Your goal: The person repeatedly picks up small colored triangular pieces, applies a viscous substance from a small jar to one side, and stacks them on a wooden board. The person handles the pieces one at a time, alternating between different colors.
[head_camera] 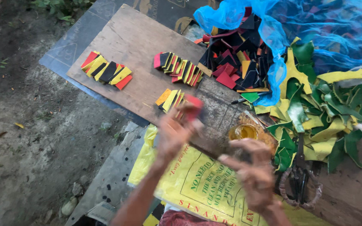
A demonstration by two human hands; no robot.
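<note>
Left hand pinches a blurred red piece at its 1 o'clock. Right hand hangs loosely curled, empty; jar at 12 o'clock, scissors at 3. Small stack lies near the board edge; bare wood beyond at 11 o'clock.

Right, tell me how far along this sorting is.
Done: three fanned rows of coloured pieces lie on the wooden board. In hand: the left hand holds a red piece; the right hand is blurred. Left: a loose heap of pieces beside the blue net.
</note>
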